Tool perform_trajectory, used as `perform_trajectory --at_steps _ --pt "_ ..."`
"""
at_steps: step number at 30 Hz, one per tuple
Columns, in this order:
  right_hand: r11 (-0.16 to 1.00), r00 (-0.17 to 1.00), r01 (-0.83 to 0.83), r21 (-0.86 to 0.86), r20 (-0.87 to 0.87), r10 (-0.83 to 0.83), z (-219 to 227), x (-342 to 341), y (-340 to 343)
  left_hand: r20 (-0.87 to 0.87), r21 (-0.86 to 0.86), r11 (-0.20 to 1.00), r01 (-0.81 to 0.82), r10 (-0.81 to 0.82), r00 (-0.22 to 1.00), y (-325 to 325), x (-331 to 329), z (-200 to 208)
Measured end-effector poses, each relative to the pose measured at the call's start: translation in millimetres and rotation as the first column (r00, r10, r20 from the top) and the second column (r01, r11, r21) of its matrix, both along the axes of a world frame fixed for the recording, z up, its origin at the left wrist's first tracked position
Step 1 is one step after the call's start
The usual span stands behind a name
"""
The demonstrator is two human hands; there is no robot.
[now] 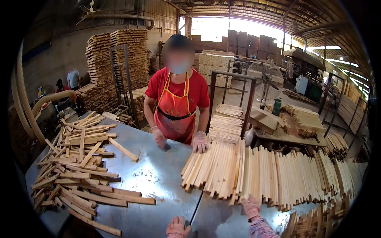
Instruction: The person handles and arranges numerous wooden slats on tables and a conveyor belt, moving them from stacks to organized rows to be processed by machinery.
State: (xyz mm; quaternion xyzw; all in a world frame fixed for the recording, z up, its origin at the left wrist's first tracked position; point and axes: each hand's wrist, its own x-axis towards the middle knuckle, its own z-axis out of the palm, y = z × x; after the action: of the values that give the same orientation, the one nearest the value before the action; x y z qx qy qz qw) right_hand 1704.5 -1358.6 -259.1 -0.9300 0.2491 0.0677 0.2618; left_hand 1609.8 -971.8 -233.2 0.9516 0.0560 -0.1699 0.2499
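Note:
My left hand (pixel 178 227), in a pale pink glove, lies on the metal table (pixel 151 174) near its front edge. Its fingers are stretched out and hold nothing. Farther right, my right hand (pixel 251 208), gloved and with a patterned sleeve, touches the near ends of a long row of wooden strips (pixel 270 174). Those fingers look extended against the strip ends, not wrapped round one. The strips lie side by side, pointing away from me, their ends uneven. Across the table, a person in a red shirt and apron (pixel 176 107) rests a gloved hand (pixel 200 142) at the row's left end.
A loose heap of wooden strips (pixel 87 174) covers the table's left side. More strips (pixel 317 222) lie at the lower right. Behind the person stand tall wood stacks (pixel 131 59), a metal frame (pixel 212 91) and a large fan (pixel 265 75). A ribbed hose (pixel 29 95) hangs left.

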Motion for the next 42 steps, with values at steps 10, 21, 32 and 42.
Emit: perform_trajectory --at_steps 10,21,32,42 --pt "0.956 0.955 0.143 -0.255 -0.216 -0.201 24 218 -23 0.322 0.098 0.994 0.055 -0.084 0.943 -6 37 -43" --pt "0.911 0.979 0.202 -0.361 0.052 -0.197 -78 327 -38 0.369 0.137 0.991 -0.006 -0.045 0.928 -12 49 -53" --pt "0.918 0.989 0.133 -0.375 0.112 -0.098 -47 306 -10 0.397 0.15 0.989 -0.002 -0.059 0.916 -12 47 -58" --pt "0.913 0.982 0.18 -0.366 0.118 -0.147 -36 306 2 0.384 0.147 0.989 0.009 -0.065 0.921 -12 47 -54"
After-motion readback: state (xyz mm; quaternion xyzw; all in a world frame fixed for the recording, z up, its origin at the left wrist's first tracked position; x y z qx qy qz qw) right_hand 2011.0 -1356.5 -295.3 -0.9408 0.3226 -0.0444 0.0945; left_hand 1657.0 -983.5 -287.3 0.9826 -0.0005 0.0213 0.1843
